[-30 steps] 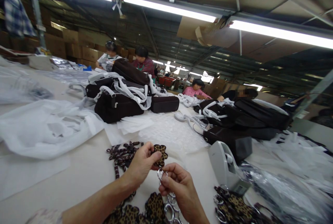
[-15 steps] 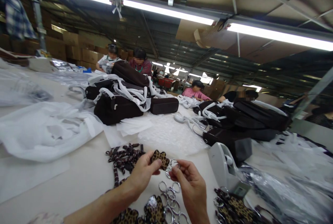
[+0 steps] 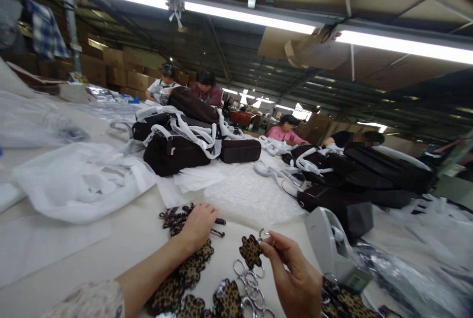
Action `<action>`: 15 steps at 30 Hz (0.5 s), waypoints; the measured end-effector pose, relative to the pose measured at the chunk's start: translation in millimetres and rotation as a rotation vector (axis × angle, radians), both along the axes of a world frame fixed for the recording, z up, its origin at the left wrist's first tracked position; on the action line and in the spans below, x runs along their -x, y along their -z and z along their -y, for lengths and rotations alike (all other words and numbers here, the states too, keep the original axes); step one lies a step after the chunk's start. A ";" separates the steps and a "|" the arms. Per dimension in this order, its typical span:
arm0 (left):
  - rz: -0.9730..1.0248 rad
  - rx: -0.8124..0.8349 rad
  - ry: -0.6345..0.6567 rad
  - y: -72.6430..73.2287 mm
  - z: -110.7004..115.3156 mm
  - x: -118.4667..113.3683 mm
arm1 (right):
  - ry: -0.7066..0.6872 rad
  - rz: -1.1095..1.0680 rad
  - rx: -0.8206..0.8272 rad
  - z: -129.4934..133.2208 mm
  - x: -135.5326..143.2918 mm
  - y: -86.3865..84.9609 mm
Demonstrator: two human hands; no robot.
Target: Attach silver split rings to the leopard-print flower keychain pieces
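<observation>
Thumb and fingers of my right hand [image 3: 295, 271] pinch a metal key ring [image 3: 263, 232], from which a leopard-print flower charm [image 3: 251, 251] hangs to the left. My left hand [image 3: 200, 224] is lowered onto a pile of dark braided cords [image 3: 173, 219]; its fingertips are hidden beneath it, so its grip does not show. Loose metal rings [image 3: 251, 281] lie on the table below the held charm. Several more leopard-print flower charms [image 3: 192, 266] spread in front of my left forearm.
A grey tape dispenser [image 3: 328, 239] stands to the right, beside finished-looking leopard charms with cords [image 3: 343, 303]. Dark bags with white-wrapped straps [image 3: 181, 153] are heaped behind, and more dark bags [image 3: 347, 175] lie right. White plastic [image 3: 84, 180] covers the left. Several people work beyond.
My left hand has let go of the flower charm and moved left and down to the braided cords. My right hand keeps the ring, with the charm now hanging from it.
</observation>
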State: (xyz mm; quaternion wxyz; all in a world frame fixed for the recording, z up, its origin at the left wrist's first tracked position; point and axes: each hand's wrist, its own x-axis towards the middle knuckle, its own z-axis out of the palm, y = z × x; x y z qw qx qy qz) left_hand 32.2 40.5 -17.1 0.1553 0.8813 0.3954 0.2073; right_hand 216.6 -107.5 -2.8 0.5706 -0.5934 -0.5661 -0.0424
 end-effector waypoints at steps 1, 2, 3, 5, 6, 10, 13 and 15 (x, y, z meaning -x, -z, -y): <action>-0.021 -0.001 0.001 3.1 -0.8 -2.3 | 0.005 -0.003 -0.012 0.4 2.4 -0.2; -0.033 0.001 -0.001 5.5 -0.8 -4.5 | 0.010 -0.006 -0.020 0.5 4.1 -0.1; -0.040 0.003 -0.003 7.0 -0.4 -6.3 | 0.004 -0.004 -0.019 0.5 4.9 0.2; -0.032 0.012 -0.005 7.0 0.4 -7.9 | -0.014 0.005 -0.002 -0.1 4.0 1.2; -0.018 0.021 0.001 5.6 0.2 -7.4 | -0.018 0.005 0.009 -0.5 2.6 1.8; 0.079 0.113 0.098 -7.4 -6.5 3.8 | -0.034 0.009 0.068 -1.8 -3.8 3.9; 0.160 0.183 0.148 -18.0 -13.8 18.3 | -0.036 -0.026 0.082 -2.1 -4.1 4.1; 0.198 0.195 0.141 -20.2 -15.9 26.9 | -0.044 -0.061 0.082 -2.1 -1.9 3.5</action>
